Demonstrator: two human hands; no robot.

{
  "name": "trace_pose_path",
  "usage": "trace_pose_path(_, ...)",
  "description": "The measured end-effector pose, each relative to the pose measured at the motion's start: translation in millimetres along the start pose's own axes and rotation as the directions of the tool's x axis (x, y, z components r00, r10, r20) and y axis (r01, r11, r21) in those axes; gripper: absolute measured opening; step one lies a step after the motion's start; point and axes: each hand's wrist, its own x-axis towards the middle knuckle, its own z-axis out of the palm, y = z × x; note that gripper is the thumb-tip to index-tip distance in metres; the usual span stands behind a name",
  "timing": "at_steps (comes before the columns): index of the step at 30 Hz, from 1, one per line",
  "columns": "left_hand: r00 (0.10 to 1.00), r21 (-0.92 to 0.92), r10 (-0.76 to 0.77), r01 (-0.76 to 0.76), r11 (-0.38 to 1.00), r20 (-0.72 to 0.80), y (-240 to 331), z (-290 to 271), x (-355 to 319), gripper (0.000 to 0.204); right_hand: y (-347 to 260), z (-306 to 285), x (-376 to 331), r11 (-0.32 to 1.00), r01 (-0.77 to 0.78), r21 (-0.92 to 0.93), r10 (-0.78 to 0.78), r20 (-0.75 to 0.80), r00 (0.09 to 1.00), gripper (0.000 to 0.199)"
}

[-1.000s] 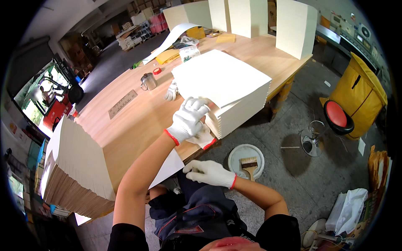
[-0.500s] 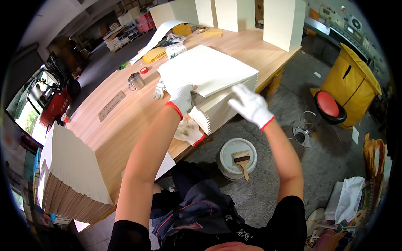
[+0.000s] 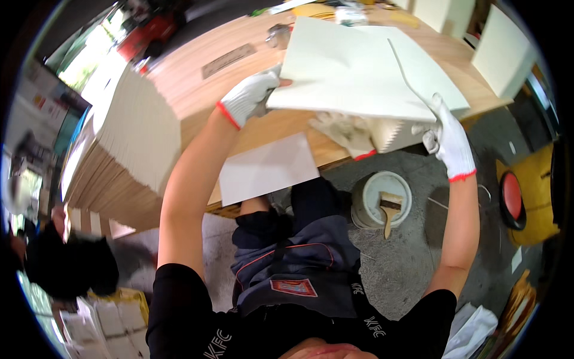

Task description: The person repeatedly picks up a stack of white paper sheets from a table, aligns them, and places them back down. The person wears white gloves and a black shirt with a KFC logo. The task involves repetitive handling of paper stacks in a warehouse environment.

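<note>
A large white paper sheet (image 3: 353, 75) is raised and tilted over the wooden table. My left hand (image 3: 254, 94), in a white knitted glove with a red cuff, pinches its near left corner. At the opposite near corner, my gloved right hand (image 3: 449, 134) grips the edge, where the sheet bows in a curved fold. Beneath it, partly covered, is a cream stack (image 3: 403, 133) with a jagged side. A soiled spare glove (image 3: 347, 133) lies left of that stack. Closer to me, a smaller white sheet (image 3: 269, 167) rests at the table's edge.
A tall paper pile (image 3: 134, 125) stands left. On the table (image 3: 185, 72) are a metal cup (image 3: 278, 37) and a flat marked plate (image 3: 228, 60). A bucket (image 3: 357, 212) with a brush (image 3: 390, 209) across it stands on the floor. Another person (image 3: 69, 260) is at far left.
My left hand has moved left with the large sheet, lifting it from the stack. My right hand, loose beside the stack before, now grips the sheet's right corner. The view has swung left.
</note>
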Motion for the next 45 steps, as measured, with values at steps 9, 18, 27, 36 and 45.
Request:
trace_pose_path(9, 0.933, 0.074, 0.025, 0.002, 0.997, -0.359, -86.4, -154.4, -135.6, 0.073, 96.6, 173.5, 74.1, 0.936, -0.031, -0.35, 0.137, 0.282, 0.95, 0.038)
trace_pose_path(18, 0.778, 0.833, 0.311, 0.461, 0.307, -0.546, -147.7, -155.7, -171.2, 0.069, 125.5, 206.3, 62.8, 0.219, 0.369, -0.903, -0.138, 0.345, 0.928, 0.038)
trace_pose_path(27, 0.803, 0.917, 0.45, 0.297, 0.265, -0.39, -185.8, -131.9, -207.8, 0.082, 185.8, 179.9, 23.9, 0.078, 0.518, -0.852, -0.455, 0.431, 0.779, 0.067)
trace_pose_path(36, 0.872, 0.938, 0.358, 0.269, 0.221, -0.334, -175.2, -135.8, -207.2, 0.074, 186.4, 186.3, 22.0, 0.073, 0.517, -0.853, -0.466, 0.429, 0.774, 0.079)
trace_pose_path(45, 0.876, 0.922, 0.308, 0.309, 0.235, -0.372, -177.1, -135.7, -205.9, 0.069, 183.9, 185.7, 22.5, 0.022, 0.516, -0.857, -0.443, 0.454, 0.773, 0.088)
